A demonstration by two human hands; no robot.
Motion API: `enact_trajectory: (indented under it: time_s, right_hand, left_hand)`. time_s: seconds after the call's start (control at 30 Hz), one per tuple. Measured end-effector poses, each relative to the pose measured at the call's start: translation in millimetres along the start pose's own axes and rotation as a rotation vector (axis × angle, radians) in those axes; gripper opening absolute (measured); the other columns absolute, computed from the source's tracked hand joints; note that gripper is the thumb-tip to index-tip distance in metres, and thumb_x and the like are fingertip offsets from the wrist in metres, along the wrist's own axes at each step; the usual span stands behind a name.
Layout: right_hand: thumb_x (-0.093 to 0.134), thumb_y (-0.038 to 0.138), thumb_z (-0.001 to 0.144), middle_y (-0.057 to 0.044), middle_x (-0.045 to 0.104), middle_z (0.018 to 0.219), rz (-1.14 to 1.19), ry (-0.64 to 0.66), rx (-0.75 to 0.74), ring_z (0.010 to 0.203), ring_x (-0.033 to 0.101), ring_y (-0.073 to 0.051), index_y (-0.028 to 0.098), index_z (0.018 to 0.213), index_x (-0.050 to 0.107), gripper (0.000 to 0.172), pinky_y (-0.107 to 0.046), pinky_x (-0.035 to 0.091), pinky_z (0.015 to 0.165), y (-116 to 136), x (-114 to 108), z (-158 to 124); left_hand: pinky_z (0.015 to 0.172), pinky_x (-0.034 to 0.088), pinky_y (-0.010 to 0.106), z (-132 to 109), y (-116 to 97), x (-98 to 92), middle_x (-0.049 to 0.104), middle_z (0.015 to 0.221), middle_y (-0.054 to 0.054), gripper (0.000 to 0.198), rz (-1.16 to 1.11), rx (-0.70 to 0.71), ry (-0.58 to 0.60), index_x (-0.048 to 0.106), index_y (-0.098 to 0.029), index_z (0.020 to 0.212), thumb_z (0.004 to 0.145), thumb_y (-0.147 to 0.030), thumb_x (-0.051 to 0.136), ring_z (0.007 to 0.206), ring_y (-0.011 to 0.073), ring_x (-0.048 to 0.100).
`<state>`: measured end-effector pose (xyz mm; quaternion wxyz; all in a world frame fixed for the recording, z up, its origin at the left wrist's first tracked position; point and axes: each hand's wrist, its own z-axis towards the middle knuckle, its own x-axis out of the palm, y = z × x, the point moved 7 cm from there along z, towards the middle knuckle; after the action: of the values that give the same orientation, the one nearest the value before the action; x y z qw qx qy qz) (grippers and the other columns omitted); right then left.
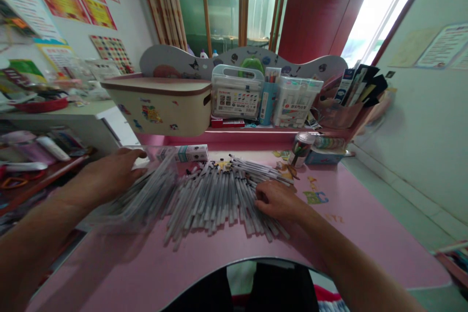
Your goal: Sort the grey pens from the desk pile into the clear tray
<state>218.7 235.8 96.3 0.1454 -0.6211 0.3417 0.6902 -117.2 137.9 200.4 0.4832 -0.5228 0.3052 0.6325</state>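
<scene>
Many slim, translucent pen refills (215,200) with dark tips lie fanned out in a loose pile on the pink desk. To the left is a clear plastic box (135,217), tilted and full of more refills, slightly blurred. My left hand (117,173) grips this box at its upper left side, thumb and fingers at the rim. At the pile's right edge, my right hand (276,200) rests with curled fingers against the refills; what lies inside the fingers is hidden. Just above that hand, some refills (256,168) lie crosswise on the others.
Behind the pile lies a small white-and-teal carton (192,152). A clear canister (302,148) and a blue box (325,157) stand at the back right. The shelf holds a cream bin (164,112), marker cases (298,102) and a pen holder (338,112).
</scene>
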Motion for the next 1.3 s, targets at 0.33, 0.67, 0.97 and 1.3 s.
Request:
enact_trajectory:
  time_s: [0.33,0.67,0.97,1.3]
  right_hand:
    - [0.063,0.041,0.081,-0.004,0.066,0.07,-0.014,0.048,-0.064,0.063,0.054,-0.016,0.018,0.074,0.065,0.024,-0.027,0.023,0.055,25.5,-0.2,-8.7]
    - [0.056,0.028,0.079,-0.013,0.074,0.099,-0.02,-0.011,0.056,0.085,0.067,-0.027,0.017,0.104,0.068,0.03,-0.03,0.04,0.066,18.7,8.4,-7.6]
    - [0.049,0.025,0.081,-0.002,0.06,0.068,0.345,-0.266,0.216,0.063,0.058,-0.017,0.019,0.07,0.05,0.012,-0.026,0.039,0.057,-14.7,-10.3,2.0]
    - [0.049,0.019,0.076,0.006,0.05,0.059,1.207,-0.04,0.09,0.044,0.043,-0.009,0.021,0.092,0.05,0.017,-0.021,0.032,0.042,0.6,13.8,3.4]
  left_hand:
    - [0.081,0.04,0.031,-53.0,-154.4,23.5,0.066,0.08,0.006,0.004,-0.786,0.291,0.118,0.071,-0.025,0.077,0.076,-0.023,0.067,0.076,0.0236,0.056]
    - [0.08,0.039,0.028,-69.9,-234.8,66.9,0.063,0.074,0.005,0.017,-1.278,0.241,0.309,0.07,-0.024,0.067,0.072,-0.009,0.064,0.077,0.0232,0.052]
    - [0.079,0.041,0.021,-54.6,-208.8,111.7,0.059,0.094,0.001,0.02,-1.673,-0.126,0.007,0.064,-0.022,0.094,0.076,-0.014,0.071,0.086,0.0143,0.054]
    - [0.074,0.047,0.022,-54.0,-215.4,123.6,0.064,0.083,0.0,0.013,-1.858,-0.086,0.272,0.065,-0.019,0.088,0.077,-0.022,0.071,0.078,0.0134,0.06]
